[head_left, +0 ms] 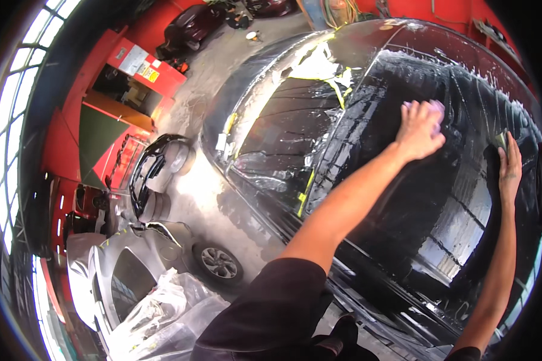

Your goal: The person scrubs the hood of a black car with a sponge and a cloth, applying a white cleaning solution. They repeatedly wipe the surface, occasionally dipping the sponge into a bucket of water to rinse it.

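Left hand: the left hand (420,133) is above the middle of the panel, fingers curled, closed around a purple piece (436,113); most of the piece is hidden, cloth or sponge not distinguishable.
Right hand: the right hand (510,171) is near the panel's right side, fingers extended, a small pale pad (500,139) at the thumb and fingertips; cannot tell whether it is gripped or only touched.
Car panel: the dark car panel (397,192) lies in front of the person, under both hands; glossy, a bright reflection in its lower part.
White residue: white residue (403,57) streaks the panel's upper and right edges.
Masking: yellow tape (308,191) and wrinkled film at the window area (298,114), left of the panel.
Floor, left: a silver car (126,253) partly under clear plastic sheeting (168,316); a black bumper (143,174) beyond it.
Background: red wall (464,11).
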`<state>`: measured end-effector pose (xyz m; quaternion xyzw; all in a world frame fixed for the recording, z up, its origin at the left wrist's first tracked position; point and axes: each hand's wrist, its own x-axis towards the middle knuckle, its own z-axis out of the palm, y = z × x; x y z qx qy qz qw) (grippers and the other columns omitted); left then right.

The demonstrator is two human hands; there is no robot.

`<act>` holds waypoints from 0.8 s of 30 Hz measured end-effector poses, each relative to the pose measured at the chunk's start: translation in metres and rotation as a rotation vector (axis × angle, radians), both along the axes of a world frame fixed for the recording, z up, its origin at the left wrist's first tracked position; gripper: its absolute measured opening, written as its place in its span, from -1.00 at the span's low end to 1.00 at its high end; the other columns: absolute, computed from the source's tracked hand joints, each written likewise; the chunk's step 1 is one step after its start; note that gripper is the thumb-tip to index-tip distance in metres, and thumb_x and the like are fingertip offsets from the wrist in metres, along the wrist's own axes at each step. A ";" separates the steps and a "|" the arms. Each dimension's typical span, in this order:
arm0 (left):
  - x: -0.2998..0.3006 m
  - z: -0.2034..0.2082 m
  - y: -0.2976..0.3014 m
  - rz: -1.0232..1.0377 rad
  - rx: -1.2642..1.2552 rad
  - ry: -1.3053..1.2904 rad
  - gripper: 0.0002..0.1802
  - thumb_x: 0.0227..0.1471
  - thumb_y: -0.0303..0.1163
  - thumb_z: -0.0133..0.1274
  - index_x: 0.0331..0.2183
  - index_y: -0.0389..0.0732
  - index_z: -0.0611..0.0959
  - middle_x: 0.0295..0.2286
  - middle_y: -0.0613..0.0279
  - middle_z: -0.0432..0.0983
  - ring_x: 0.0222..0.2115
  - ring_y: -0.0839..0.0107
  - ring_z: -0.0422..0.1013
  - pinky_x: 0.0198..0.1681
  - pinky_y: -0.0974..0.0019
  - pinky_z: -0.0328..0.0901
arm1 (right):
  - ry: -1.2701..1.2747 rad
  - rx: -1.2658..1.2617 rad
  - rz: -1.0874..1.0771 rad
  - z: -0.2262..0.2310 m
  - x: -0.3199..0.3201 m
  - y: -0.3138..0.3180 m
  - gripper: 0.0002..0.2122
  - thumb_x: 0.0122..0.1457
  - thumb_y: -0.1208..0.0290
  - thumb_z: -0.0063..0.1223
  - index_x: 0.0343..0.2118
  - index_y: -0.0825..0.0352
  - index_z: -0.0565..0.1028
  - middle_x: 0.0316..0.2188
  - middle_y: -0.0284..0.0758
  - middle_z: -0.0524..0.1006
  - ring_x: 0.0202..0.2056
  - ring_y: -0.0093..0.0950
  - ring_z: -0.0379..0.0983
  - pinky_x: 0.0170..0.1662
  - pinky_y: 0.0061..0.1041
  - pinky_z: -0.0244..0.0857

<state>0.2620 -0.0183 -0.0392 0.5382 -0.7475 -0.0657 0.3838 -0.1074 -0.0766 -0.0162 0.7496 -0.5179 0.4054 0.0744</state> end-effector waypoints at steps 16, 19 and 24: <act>0.047 0.053 0.179 -0.527 0.383 1.444 -0.51 0.29 -0.22 0.26 0.12 -0.15 0.46 0.19 -0.22 0.47 -0.16 0.36 0.57 -0.46 0.46 0.43 | -1.645 1.455 1.135 0.022 0.243 0.194 -0.51 0.53 0.08 -0.12 0.16 0.50 0.48 -0.12 -0.03 0.67 -0.28 -0.20 0.72 -0.25 -0.25 0.70; 0.051 0.047 0.186 -0.391 0.376 1.475 -0.54 0.27 -0.29 0.29 0.07 -0.15 0.44 0.08 -0.18 0.54 -0.04 0.15 0.59 -0.20 0.27 0.55 | -1.247 1.308 0.900 0.017 0.242 0.190 -0.61 0.53 0.19 -0.07 0.02 0.47 0.61 -0.24 -0.15 0.70 -0.38 -0.33 0.68 -0.28 -0.40 0.59; 0.080 0.067 0.180 0.168 0.153 0.829 -0.52 0.17 -0.52 0.33 0.00 -0.21 0.40 -0.08 -0.02 0.59 -0.09 0.23 0.60 0.04 0.19 0.50 | -0.088 0.051 0.382 0.022 0.223 0.148 -0.65 0.34 0.31 0.20 0.15 0.25 0.60 0.12 -0.15 0.57 0.17 -0.18 0.48 0.17 -0.08 0.34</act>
